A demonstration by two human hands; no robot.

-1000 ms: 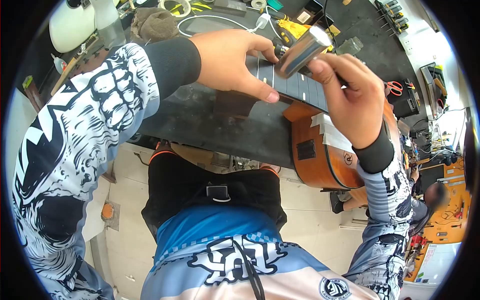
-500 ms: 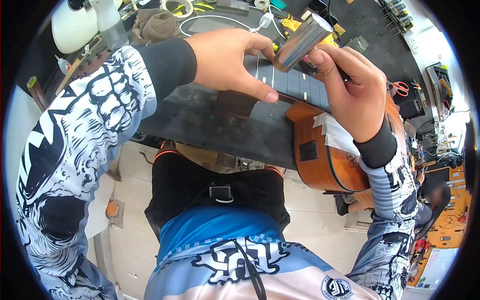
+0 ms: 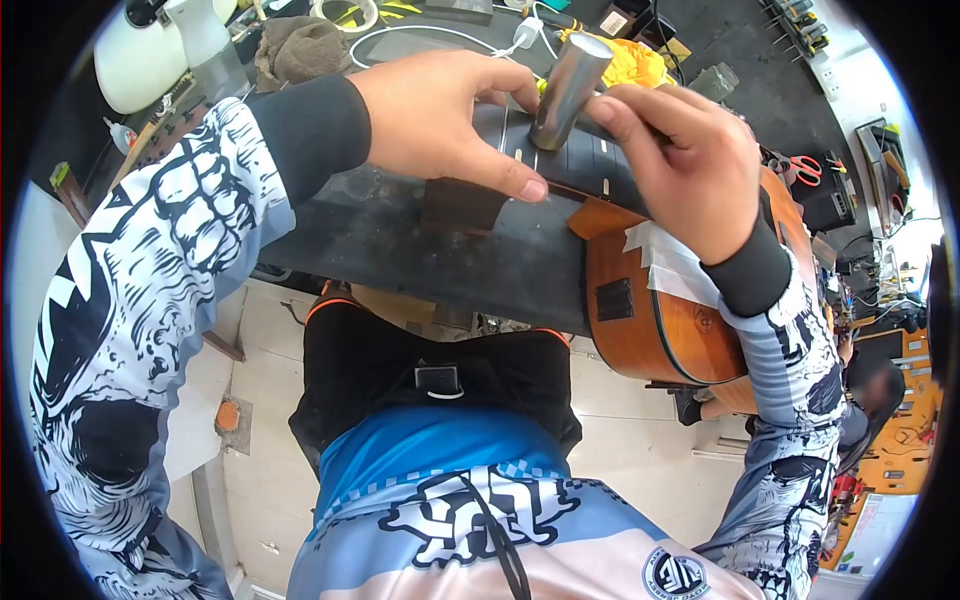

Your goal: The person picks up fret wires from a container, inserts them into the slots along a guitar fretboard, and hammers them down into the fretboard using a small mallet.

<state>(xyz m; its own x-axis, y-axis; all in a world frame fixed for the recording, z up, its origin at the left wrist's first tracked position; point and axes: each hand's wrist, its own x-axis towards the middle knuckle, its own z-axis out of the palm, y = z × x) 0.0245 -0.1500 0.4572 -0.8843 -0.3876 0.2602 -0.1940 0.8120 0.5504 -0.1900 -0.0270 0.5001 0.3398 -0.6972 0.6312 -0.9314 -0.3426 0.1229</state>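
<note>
My right hand (image 3: 690,160) is closed around a hammer; its handle is mostly hidden in the fingers. The shiny cylindrical metal head (image 3: 572,92) stands nearly upright, its lower end at the dark fretboard (image 3: 585,165) of an acoustic guitar. My left hand (image 3: 440,125) straddles the neck just left of the hammer head, thumb along the near edge and fingers at the far edge. Thin metal frets cross the board between them. The orange-brown guitar body (image 3: 640,290) lies to the right, with pale tape (image 3: 675,265) on it. A dark block (image 3: 463,205) sits under the neck.
A black workbench (image 3: 400,250) carries the guitar. Behind lie a brown cloth (image 3: 303,52), a white cable (image 3: 400,35), a tape roll (image 3: 345,12) and a yellow cloth (image 3: 637,62). Scissors (image 3: 803,170) lie at right. Another person (image 3: 872,400) is at the far right.
The hammer head has come down and left onto the fretboard and turned more upright. My right hand moved with it. My left hand shifted slightly left, still across the neck.
</note>
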